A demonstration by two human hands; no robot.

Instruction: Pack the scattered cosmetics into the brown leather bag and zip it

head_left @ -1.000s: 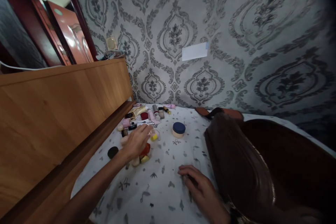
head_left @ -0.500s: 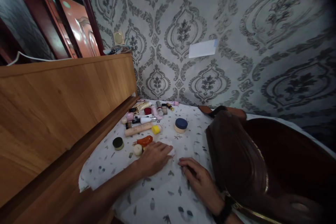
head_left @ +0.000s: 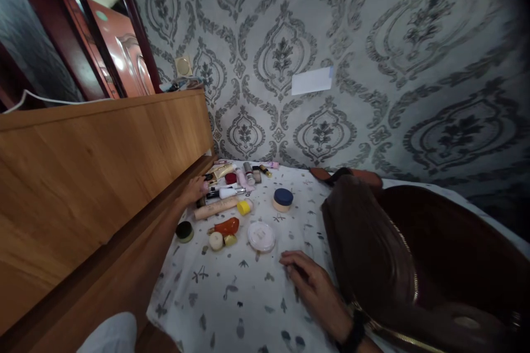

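Observation:
My left hand reaches to the left edge of a group of cosmetics, its fingers closed over a small pink container that is mostly hidden. Beside it lie a white-and-black brush and a long beige tube. My right hand rests on the patterned white cloth, loosely curled and holding nothing, with a gap between thumb and fingers. Nearest to it is a round clear-and-white case. An orange bottle and a cream-coloured round cap lie left of that case.
A large brown leather bag gapes at the right. A blue-lidded jar stands mid-cloth, a dark-lidded jar at left. A wooden panel borders the left side; a patterned wall rises behind.
My left hand has left the round clear-and-white case, uncovering it, and moved away and left to the pink container. My right hand has stayed in place. The view has shifted slightly.

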